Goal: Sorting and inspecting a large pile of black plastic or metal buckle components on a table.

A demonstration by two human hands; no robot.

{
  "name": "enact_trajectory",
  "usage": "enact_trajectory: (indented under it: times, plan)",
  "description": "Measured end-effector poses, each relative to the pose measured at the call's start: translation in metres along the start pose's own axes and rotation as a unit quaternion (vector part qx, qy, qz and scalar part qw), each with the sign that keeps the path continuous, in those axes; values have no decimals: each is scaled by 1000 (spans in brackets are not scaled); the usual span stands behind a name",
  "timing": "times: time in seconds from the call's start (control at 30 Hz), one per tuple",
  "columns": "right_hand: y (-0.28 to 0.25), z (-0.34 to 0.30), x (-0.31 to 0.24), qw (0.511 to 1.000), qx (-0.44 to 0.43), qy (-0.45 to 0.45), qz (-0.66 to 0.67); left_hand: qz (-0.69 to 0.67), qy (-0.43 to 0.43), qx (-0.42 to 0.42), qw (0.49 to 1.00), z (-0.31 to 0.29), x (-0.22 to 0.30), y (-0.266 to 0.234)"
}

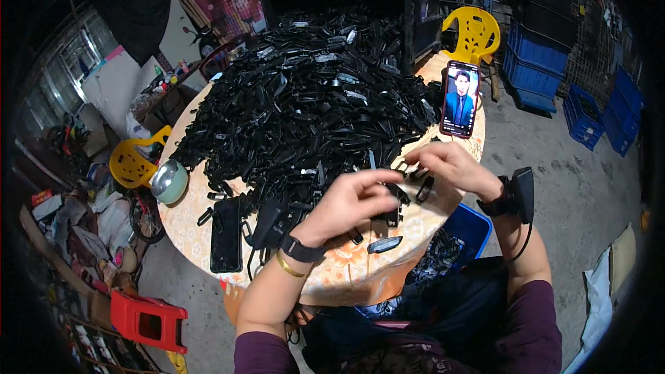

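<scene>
Small black plastic parts [405, 190] sit between both hands at the near edge of the round counter [346, 270] with its orange patterned cover. Left hand [350, 201]: fingers curled shut over a part. Right hand [450, 166]: fingertips pinched on another part, just beside the left. Behind the hands, a large heap of black plastic parts [305, 97] covers most of the counter. A propped smartphone with lit screen [460, 99] stands at the right rim; a dark smartphone [226, 234] lies flat at left. A blue plastic crate [471, 228] stands below the counter edge. A pale green bowl [170, 181] sits at the left rim.
</scene>
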State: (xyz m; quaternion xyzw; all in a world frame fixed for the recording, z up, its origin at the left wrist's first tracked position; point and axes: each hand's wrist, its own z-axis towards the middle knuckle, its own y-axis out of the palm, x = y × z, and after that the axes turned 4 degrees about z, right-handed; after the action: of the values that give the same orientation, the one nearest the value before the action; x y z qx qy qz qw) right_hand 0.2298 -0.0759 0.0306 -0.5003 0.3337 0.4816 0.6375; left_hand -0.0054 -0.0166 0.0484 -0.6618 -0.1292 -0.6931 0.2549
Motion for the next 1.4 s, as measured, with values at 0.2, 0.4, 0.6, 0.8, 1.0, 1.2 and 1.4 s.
enact_trajectory:
  times: [0.2, 0.4, 0.6, 0.8, 1.0, 1.2, 1.4]
  plan:
    - [3, 1, 30, 948, -11, -131, -288, 288, 39, -159, 943, 0, -20, 13]
    - [16, 6, 35, 943, 2, -75, -324, 422, 124, -8, 898, 7, -33, 15]
    - [15, 9, 50, 937, 68, -129, -317, 249, 23, 70, 966, 19, -30, 3]
    - [12, 12, 44, 966, 56, -47, -247, 435, 129, 175, 874, 74, -27, -9]
    - [9, 4, 48, 884, 86, -161, -430, 693, 32, 148, 705, 114, -41, 13]
    - [1, -4, 29, 887, 100, -133, -431, 687, 66, 183, 700, 115, -43, 20]
    - [3, -11, 17, 953, 108, -130, -251, 284, 118, 194, 931, 69, -24, 1]
